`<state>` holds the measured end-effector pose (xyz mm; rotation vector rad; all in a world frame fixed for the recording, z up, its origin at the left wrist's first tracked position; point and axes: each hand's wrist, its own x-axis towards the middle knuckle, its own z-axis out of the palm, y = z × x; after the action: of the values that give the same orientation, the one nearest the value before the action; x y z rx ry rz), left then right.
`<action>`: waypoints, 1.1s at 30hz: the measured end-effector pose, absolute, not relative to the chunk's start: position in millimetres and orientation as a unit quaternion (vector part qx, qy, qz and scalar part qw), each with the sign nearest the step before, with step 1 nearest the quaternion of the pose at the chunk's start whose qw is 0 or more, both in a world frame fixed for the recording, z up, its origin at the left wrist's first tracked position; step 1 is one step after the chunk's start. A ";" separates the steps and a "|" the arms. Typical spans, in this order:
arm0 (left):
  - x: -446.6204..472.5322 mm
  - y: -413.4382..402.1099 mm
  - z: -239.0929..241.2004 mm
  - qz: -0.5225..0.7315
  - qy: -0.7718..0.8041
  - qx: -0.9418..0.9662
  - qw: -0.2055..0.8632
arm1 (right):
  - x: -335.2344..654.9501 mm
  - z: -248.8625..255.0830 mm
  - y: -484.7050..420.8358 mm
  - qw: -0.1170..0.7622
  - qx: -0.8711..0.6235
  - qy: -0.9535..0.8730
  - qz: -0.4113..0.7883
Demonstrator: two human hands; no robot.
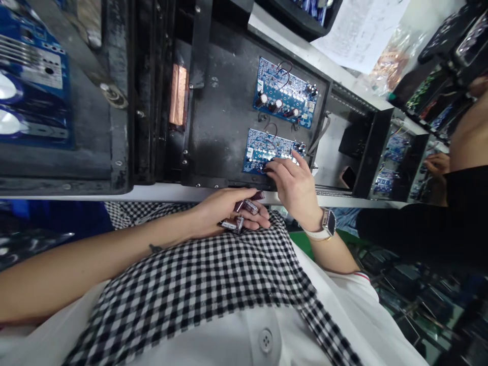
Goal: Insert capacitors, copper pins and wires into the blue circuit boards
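My left hand (229,211) is half closed, palm up, at the bench edge. Several dark, cylindrical capacitors (250,206) lie in its palm and fingers. My right hand (293,184) reaches over the lower blue circuit board (257,145). Its thumb and index finger are pinched at the board's near edge on what looks like a dark capacitor, mostly covered by the fingertips. Farther back is the upper blue circuit board (284,89), with three larger capacitors standing along its near side. Both boards sit in a black tray (219,117).
Metal brackets and a large board (41,76) stand at left, near a copper-coloured block (178,96). A black bin (310,18) and paper (362,30) are at the back. To the right, another person's hand (437,162) is beside a second tray with boards (385,180).
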<state>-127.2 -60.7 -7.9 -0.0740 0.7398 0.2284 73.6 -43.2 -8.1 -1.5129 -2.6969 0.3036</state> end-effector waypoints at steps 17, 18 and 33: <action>-125.2 -62.5 -2.7 0.160 0.408 -0.078 0.896 | 47.2 2.5 -46.9 0.108 -0.490 -0.853 0.141; -125.8 -62.3 -3.4 0.148 0.411 -0.083 0.896 | 46.0 -4.1 -43.9 0.101 -0.492 -0.854 0.138; -152.8 -58.3 3.1 0.114 0.381 -0.016 0.917 | 34.5 -16.4 -42.3 0.080 -0.514 -0.847 0.111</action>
<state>-152.8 -58.3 3.1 -0.0327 0.7830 0.2351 34.5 -42.3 -16.4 -1.5366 -2.5334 0.3314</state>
